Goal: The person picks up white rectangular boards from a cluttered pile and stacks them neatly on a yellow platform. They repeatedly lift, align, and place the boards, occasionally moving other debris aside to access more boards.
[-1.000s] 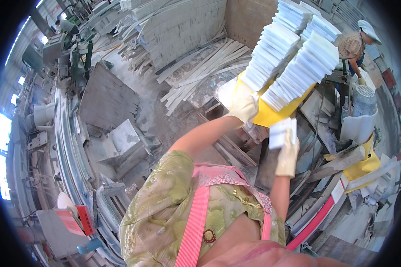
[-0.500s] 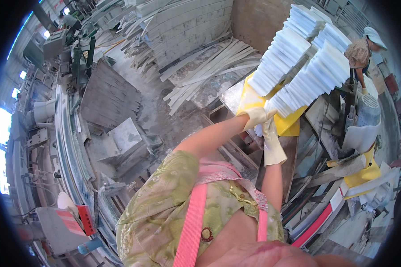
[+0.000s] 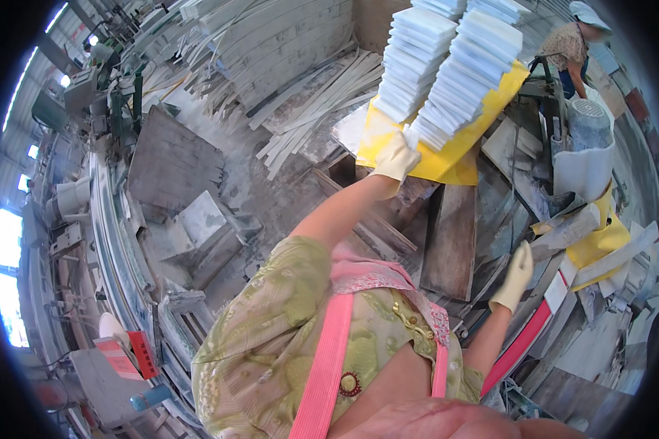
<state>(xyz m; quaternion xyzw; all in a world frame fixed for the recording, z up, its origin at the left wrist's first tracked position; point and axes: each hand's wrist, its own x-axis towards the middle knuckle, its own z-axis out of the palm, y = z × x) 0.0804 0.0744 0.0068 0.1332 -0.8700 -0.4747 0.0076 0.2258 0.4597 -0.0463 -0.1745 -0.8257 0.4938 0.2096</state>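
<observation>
Rows of white slabs (image 3: 458, 77) stand stacked on a yellow sheet (image 3: 454, 167) ahead of me. My left hand (image 3: 397, 157), in a cream glove, is at the near end of these rows, its fingers closed around what looks like a white slab's corner; the fingertips are partly hidden. Off to the right, my right hand (image 3: 516, 278) wears a matching glove and is away from the stack. Its fingers are stretched out, with nothing visible in them, above a heap of boards and offcuts.
Long pale strips (image 3: 322, 110) lie on the floor beyond my left arm. A brown board (image 3: 450, 241) leans below the yellow sheet. Machinery with a curved rail (image 3: 113, 241) runs along the left. Another person (image 3: 567, 47) in a pale hat bends at the far right.
My hands were together at the near end of the stack. My right hand has moved down and right, away from it; my left stays there. The view has shifted slightly.
</observation>
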